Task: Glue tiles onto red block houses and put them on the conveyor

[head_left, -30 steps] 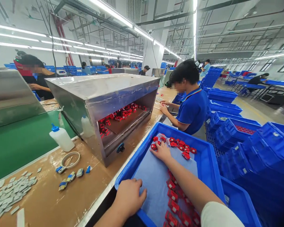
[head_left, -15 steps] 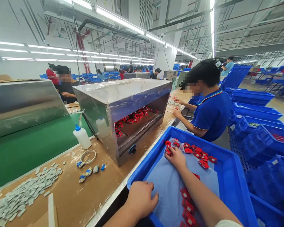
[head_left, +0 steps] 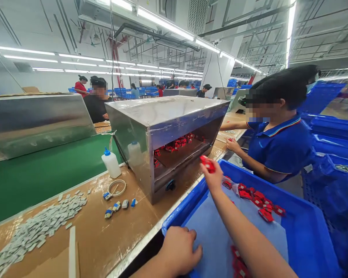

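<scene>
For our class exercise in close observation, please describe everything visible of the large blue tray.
The blue tray looks like plastic, with raised walls and rounded corners. It lies open side up beside the brown worktop. A pale sheet lines part of its floor, and red pieces lie inside. The left hand is at its left rim, contact unclear; the right forearm extends over it. Its near end is out of frame.

I record the red piece (head_left: 208, 165) in the right hand (head_left: 214, 179) as glossy plastic. Below that grip, the bin (head_left: 307, 227) is smooth blue plastic with a soft sheen; its lining sheet (head_left: 211, 224) is matt and lightly creased, cloth or paper, I cannot tell. Left of the grip, I note a reflective metal box (head_left: 168, 110), a glossy brown tabletop (head_left: 113, 243) and a translucent plastic bottle (head_left: 111, 165).
</scene>
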Tool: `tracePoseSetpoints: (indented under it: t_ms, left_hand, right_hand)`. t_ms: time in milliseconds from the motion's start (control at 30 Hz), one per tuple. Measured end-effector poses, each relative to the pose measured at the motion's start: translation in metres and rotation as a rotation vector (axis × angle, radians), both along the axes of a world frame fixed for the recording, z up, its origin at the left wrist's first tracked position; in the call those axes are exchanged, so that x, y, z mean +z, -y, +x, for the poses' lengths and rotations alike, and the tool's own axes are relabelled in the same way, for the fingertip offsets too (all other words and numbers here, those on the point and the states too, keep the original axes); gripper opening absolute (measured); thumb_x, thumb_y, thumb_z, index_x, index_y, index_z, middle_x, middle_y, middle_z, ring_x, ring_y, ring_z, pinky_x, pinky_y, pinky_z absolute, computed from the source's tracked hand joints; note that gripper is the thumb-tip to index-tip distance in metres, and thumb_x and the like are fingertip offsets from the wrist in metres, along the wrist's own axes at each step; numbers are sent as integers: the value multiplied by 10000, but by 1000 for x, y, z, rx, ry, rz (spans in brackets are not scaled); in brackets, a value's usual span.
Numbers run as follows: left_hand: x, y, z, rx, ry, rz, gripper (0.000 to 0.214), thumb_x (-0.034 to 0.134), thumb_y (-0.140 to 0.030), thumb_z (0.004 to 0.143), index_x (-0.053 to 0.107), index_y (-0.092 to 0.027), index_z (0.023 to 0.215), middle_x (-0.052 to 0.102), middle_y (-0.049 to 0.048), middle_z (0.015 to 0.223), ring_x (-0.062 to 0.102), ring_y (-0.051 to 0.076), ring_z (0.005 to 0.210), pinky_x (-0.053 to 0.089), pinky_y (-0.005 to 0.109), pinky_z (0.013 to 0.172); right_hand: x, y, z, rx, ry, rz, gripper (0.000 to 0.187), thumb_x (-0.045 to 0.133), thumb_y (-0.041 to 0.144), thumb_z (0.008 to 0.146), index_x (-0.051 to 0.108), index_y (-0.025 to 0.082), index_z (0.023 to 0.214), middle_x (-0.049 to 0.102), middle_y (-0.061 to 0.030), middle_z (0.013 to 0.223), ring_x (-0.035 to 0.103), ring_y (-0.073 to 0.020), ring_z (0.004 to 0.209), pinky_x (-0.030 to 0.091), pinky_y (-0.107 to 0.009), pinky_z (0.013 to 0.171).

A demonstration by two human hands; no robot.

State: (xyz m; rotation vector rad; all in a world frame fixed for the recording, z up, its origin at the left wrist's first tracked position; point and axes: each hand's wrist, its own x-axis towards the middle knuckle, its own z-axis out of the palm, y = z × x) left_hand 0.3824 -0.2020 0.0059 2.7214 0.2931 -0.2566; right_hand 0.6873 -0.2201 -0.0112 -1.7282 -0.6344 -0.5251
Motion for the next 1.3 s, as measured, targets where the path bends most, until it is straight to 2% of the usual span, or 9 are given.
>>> tracePoseSetpoints:
  t_ms: [167, 300, 367, 467, 633, 733, 867, 1000, 1300]
  left_hand:
    - [0, 0, 1, -2, -8, 30, 389, 480, -517, 966, 713, -210, 1016, 762, 128, 989, 734, 326, 951, 569, 430, 844]
    - [4, 0, 2, -1, -9, 70, 353, 466, -474, 979, 712, -226, 1028, 764, 108, 1010, 736, 318, 972, 563, 424, 850]
    - [7, 0, 2, -1, -11, 74, 343, 456, -457, 986, 709, -231, 1037, 764, 99, 1021, 733, 313, 986, 557, 420, 860]
    - [10, -1, 1, -17, -15, 64, 347, 445, -453, 994, 706, -230, 1043, 764, 93, 1024, 732, 315, 997, 552, 423, 861]
    - [10, -2, 3, -31, -22, 54, 342, 438, -446, 1002, 699, -230, 1043, 762, 89, 1023, 731, 316, 1005, 542, 420, 859]
    - [10, -2, 6, -33, -61, 45, 335, 433, -448, 1011, 691, -239, 1054, 758, 80, 1056, 725, 310, 1033, 536, 412, 879]
    - [13, -1, 8, -51, -116, 33, 338, 419, -449, 1023, 684, -247, 1077, 749, 73, 1081, 715, 309, 1054, 531, 417, 892]
    - [15, -1, 6, -47, -102, 31, 329, 409, -421, 1036, 683, -244, 1082, 745, 70, 1060, 717, 295, 1028, 526, 403, 874]
    - [10, -1, 9, -76, -132, 51, 348, 387, -435, 1040, 674, -241, 1069, 742, 74, 1063, 716, 304, 1025, 542, 421, 869]
  right_hand:
    - [66, -114, -33, 411, 270, -532, 512, 765, 438, 870, 672, 262, 1342, 626, -112, 1306, 582, -300, 1183, 486, -414, 1047]
    - [70, -146, -30, 530, 337, -485, 596, 719, 477, 936, 566, 257, 1469, 545, -109, 1456, 500, -280, 1331, 396, -421, 1167]
    - [53, -123, -16, 373, 264, -374, 507, 648, 465, 984, 583, 253, 1440, 559, -105, 1449, 498, -264, 1342, 391, -397, 1167]
    - [13, -41, 11, -40, 38, -367, 337, 512, 403, 1028, 688, 214, 1244, 649, -125, 1300, 540, -277, 1266, 404, -422, 1134]
    - [-47, 133, 51, -482, -233, -454, 465, 373, 377, 1016, 724, 89, 1117, 624, -253, 1198, 522, -393, 1191, 370, -613, 1063]
    - [-68, 191, 70, -617, -352, -555, 546, 529, 520, 953, 716, 93, 1237, 553, -284, 1340, 472, -484, 1256, 314, -708, 1046]
    - [-84, 201, 94, -585, -403, -999, 820, 613, 762, 853, 557, 270, 1507, 525, -233, 1413, 507, -484, 1259, 351, -684, 1016]
    - [-88, 191, 110, -483, -304, -1261, 948, 540, 840, 858, 442, 218, 1566, 587, -248, 1318, 551, -445, 1228, 371, -627, 1014]
    - [-97, 186, 112, -256, -117, -1218, 639, 487, 619, 1011, 482, 271, 1547, 586, -165, 1367, 633, -307, 1128, 488, -345, 857]
